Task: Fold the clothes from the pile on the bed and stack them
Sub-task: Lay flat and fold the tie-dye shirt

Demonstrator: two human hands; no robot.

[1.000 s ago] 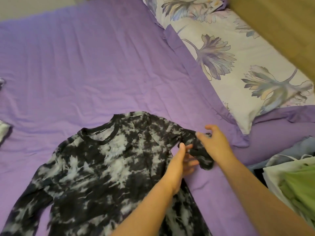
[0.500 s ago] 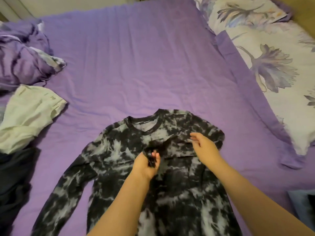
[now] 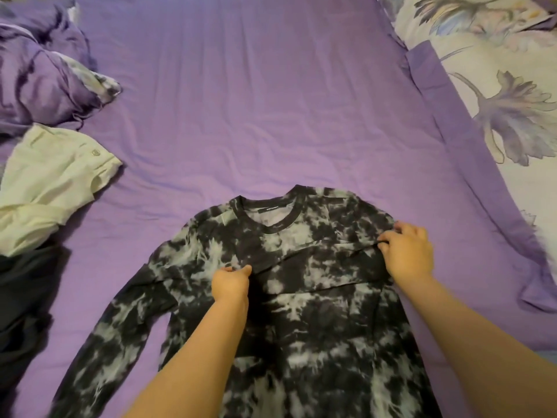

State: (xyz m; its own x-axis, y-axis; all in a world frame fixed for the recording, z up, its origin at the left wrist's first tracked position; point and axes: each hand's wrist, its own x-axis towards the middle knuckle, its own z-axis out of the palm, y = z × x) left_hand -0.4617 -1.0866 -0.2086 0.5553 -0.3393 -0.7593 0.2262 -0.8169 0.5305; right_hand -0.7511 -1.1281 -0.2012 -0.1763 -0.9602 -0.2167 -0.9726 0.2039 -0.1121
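Head view: shirt flat on bed, collar away from the person, black-and-white tie-dye. Right sleeve now folded across the chest, lying as a band from right shoulder to mid-chest; half a second ago only partway over, a second ago held off to the right side. Left hand clenched on the sleeve end at mid-chest, thumb and fingers pinching the cloth; shifted slightly right and up from before. Right hand at the right shoulder fold, fingers curled, pinching the fabric edge; earlier flatter and nearer the centre. Left sleeve spread out diagonally toward lower left, unfolded, same as before. Camera angle nearly the same as half a second ago, slightly closer.

Around: pale green garment at left edge, crumpled, well apart from shirt. Dark garment just below it, touching. Purple bundle top left. Floral pillow along right side, purple border near right hand but not touching. Both forearms crossing lower shirt, hiding part of the hem area.
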